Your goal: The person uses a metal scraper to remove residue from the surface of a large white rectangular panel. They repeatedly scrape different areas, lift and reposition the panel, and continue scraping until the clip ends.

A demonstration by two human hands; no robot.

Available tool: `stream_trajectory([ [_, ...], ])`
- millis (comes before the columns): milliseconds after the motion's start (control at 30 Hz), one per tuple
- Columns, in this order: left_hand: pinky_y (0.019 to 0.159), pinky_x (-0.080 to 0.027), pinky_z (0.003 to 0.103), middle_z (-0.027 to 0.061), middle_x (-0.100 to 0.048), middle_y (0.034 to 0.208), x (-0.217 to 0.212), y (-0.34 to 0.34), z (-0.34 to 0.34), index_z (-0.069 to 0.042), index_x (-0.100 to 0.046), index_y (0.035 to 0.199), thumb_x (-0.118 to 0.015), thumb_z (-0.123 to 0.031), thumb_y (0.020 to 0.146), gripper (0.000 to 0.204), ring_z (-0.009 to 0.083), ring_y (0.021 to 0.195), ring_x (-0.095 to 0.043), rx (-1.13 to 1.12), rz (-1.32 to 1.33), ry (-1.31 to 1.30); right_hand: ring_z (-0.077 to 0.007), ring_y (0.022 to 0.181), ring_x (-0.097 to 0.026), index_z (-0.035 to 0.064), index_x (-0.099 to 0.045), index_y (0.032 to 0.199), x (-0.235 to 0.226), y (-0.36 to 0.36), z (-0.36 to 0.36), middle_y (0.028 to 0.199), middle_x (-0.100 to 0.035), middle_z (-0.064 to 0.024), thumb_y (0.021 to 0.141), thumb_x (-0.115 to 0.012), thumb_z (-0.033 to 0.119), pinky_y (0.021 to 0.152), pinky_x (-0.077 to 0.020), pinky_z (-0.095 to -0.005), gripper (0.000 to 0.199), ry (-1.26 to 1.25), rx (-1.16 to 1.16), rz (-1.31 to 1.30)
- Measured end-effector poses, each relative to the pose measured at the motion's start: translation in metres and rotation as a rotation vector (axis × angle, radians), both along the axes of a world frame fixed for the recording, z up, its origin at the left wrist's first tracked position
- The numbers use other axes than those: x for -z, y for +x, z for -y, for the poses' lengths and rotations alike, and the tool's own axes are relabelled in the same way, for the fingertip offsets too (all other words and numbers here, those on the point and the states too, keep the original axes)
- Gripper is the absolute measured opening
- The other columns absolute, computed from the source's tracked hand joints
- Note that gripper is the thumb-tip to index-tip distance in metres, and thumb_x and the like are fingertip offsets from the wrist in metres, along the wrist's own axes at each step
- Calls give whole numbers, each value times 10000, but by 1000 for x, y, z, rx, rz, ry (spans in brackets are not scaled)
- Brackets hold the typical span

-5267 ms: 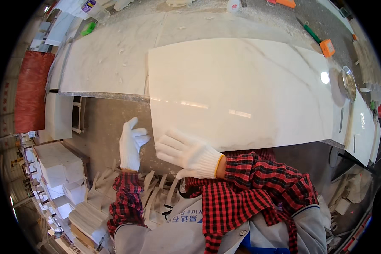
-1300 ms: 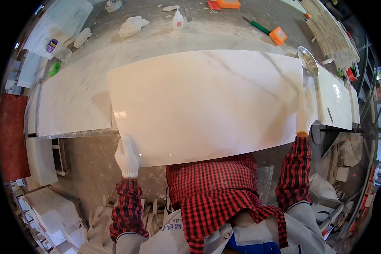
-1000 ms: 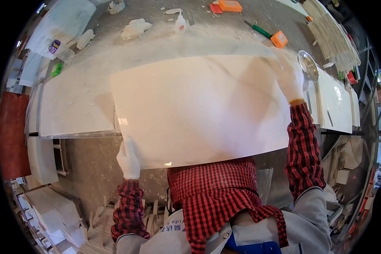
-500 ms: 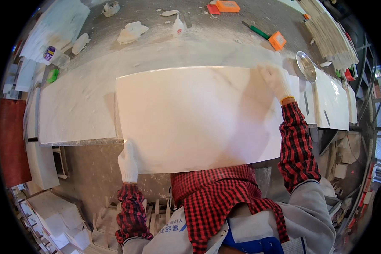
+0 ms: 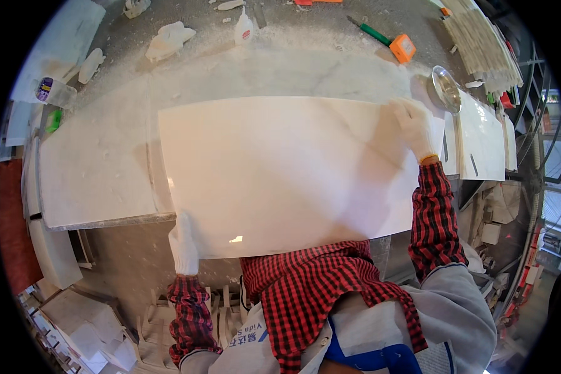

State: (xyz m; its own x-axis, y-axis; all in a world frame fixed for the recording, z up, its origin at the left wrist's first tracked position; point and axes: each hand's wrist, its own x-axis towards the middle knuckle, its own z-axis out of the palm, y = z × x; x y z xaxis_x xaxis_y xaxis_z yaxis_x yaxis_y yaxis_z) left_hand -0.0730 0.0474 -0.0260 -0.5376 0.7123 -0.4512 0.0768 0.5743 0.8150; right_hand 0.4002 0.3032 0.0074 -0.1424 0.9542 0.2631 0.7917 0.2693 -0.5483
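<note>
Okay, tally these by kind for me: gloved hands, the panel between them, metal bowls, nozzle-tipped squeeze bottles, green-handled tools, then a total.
Gloved hands: 2, left hand and right hand
White panel: 1
Metal bowl: 1
Squeeze bottle: 1
Green-handled tool: 1
Total: 6

grey dusty worktable (image 5: 305, 34) | grey-brown floor (image 5: 121, 249) | red panel (image 5: 12, 224), left edge | dark metal framework (image 5: 538, 115), right

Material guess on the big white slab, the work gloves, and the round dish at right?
White slab: polished stone or ceramic, can't tell which; glossy face, bright reflection near the lower edge.
Work gloves: probably knitted cotton or similar; matte white, soft-looking, yellow edging at the right cuff.
Round dish: likely metal, possibly stainless steel; silvery, shiny rim.
</note>
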Motion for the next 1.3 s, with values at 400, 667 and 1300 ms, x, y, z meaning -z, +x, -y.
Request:
stream_trajectory([
  [400,631,-349,272,-64,-473,773,19,13,3,38,-574,870,-432,-511,1069,602,57,725,-381,-18,-50,58,-374,1168,-576,167,-689,1205,-17,-118,15,1190,-677,-152,726,-774,422,1019,-439,-470,549,221,-308,152],
  [667,643,-363,275,-56,-499,782,17,13,5,60,-594,894,-412,-525,1070,637,66,744,-403,9,-79,-8,-309,908,-642,204,-740,981,-16,-140,9,894,-700,-66,770,-744,376,837,-477,-463,273,135,-201,139],
  [1300,833,-517,334,113,-743,987,-86,16,-47,40,-706,1104,-627,-185,984,267,202,892,-676,167,-835,94,-367,1317,-467,114,-644,1273,-28,-54,66,1415,-533,-146,842,-673,324,1094,-366,-496,481,322,-199,145],
])
